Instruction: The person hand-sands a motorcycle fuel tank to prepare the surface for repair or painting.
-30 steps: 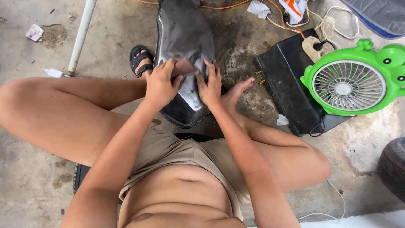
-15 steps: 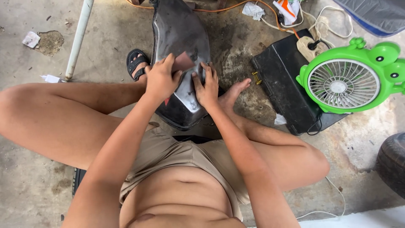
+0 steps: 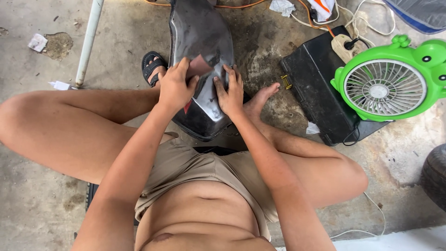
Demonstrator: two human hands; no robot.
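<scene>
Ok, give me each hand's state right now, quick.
Left hand: closed on a reddish-brown sanding sheet, pressed to the dark curved panel.
Right hand: open, flat on the panel.

One head-worn camera looks steeply down, close over the lap and concrete floor (image 3: 37, 218)

Stained concrete floor (image 3: 55, 204) under a black case (image 3: 316, 88), white pipe (image 3: 88, 42), paper scraps (image 3: 38, 42), cords (image 3: 353, 21).

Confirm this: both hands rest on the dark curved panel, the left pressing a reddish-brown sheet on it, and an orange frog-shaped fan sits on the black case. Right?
Not quite: the frog-shaped fan is green, not orange, as the head view shows. The rest holds: left hand presses the reddish-brown sheet on the dark curved panel, right hand beside it, fan on the black case.
</scene>
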